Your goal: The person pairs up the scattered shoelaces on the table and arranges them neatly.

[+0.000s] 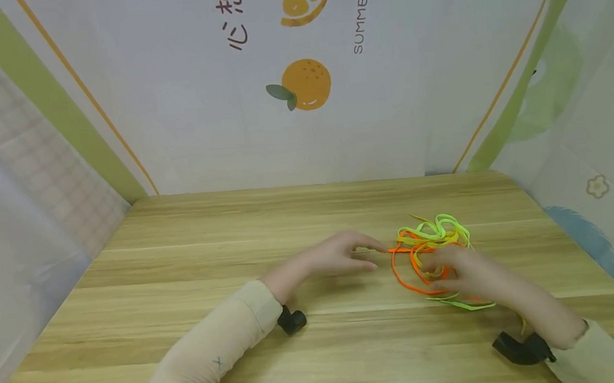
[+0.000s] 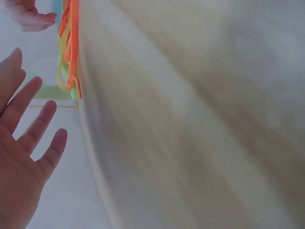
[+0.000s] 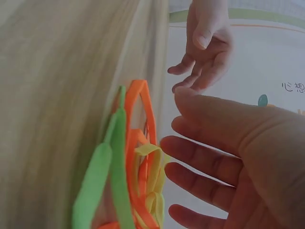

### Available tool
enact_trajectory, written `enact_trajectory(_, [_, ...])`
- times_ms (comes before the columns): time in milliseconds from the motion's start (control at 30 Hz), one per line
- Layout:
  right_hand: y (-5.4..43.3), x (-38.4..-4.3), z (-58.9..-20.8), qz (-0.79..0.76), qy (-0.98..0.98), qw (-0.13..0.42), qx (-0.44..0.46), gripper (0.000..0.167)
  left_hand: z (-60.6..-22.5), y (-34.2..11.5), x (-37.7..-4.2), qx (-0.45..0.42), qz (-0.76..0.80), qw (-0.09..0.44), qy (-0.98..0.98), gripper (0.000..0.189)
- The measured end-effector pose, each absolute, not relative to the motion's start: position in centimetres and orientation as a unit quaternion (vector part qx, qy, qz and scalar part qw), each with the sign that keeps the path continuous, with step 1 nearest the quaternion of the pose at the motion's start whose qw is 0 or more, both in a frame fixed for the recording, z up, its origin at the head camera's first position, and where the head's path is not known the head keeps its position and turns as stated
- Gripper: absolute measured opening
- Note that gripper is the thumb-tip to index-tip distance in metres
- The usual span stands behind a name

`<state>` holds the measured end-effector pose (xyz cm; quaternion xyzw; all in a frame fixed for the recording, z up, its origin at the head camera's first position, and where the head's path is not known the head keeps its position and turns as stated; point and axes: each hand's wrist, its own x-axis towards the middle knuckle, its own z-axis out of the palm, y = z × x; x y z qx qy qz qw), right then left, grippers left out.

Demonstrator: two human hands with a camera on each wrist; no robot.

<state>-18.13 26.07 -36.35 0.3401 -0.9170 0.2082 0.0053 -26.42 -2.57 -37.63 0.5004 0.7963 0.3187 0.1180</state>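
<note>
at 12 o'clock, a fruit-printed cloth (image 1: 194,116) hangs behind your wood-grain tabletop (image 1: 355,341). toward the tabletop's 3 o'clock lies a loose tangle of flat orange, yellow and neon-green laces (image 1: 433,245). your right hand (image 1: 461,269) is over the tangle's 5 o'clock part, fingers loosely spread, gripping nothing. your left hand (image 1: 341,255) is at its 9 o'clock, fingers apart and holding nothing, just beside an orange lace tip (image 1: 393,250).

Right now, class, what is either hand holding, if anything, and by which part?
Nothing is held: the left hand and right hand are both open, with no part of the laces between their fingers.
</note>
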Motion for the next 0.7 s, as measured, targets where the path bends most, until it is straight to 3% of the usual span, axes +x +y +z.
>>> enact_trajectory(233, [26.0, -17.9, -37.1, 0.208, -0.917, 0.001, 0.34, 0.023, -37.6, -1.7, -26.3, 0.499, 0.325, 0.16, 0.788, 0.038])
enact_trajectory(700, [25.9, -18.5, -38.4, 0.237, -0.889, -0.002, 0.392, 0.019, -38.0, -0.4, -26.5, 0.532, 0.307, 0.238, 0.752, 0.042])
